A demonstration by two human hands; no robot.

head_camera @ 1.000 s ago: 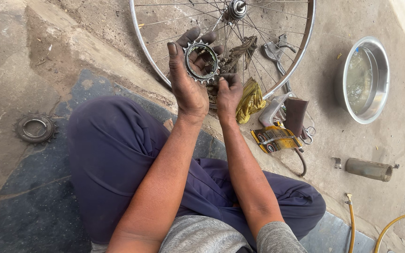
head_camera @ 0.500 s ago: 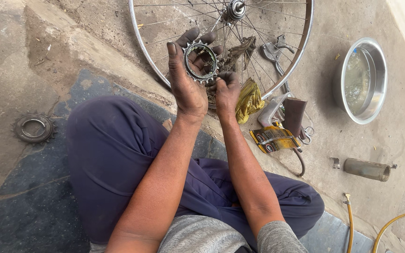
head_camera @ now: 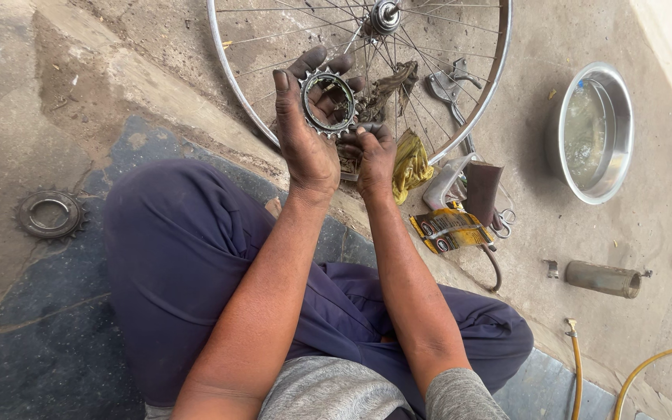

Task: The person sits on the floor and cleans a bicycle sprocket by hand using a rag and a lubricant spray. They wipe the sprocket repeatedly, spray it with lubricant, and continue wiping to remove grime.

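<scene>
My left hand (head_camera: 305,132) holds up a toothed metal sprocket ring (head_camera: 328,103), thumb on its left side and fingers behind it. My right hand (head_camera: 372,155) is closed just below and to the right of the ring, fingertips touching its lower edge; I cannot tell what small thing it pinches. Both hands are greasy. They hover over a spoked bicycle wheel (head_camera: 491,93) lying on the concrete, its hub (head_camera: 386,14) at the top. A dirty rag (head_camera: 389,87) lies on the spokes behind my fingers.
A second sprocket (head_camera: 48,214) lies on the ground at left. A steel bowl of liquid (head_camera: 594,132) stands at right. A yellow cloth (head_camera: 411,165), a yellow packet (head_camera: 446,229), a metal cylinder (head_camera: 602,278) and a yellow hose (head_camera: 647,365) lie nearby.
Both hands stay around the sprocket ring with only slight finger shifts. The view has drifted a little.
</scene>
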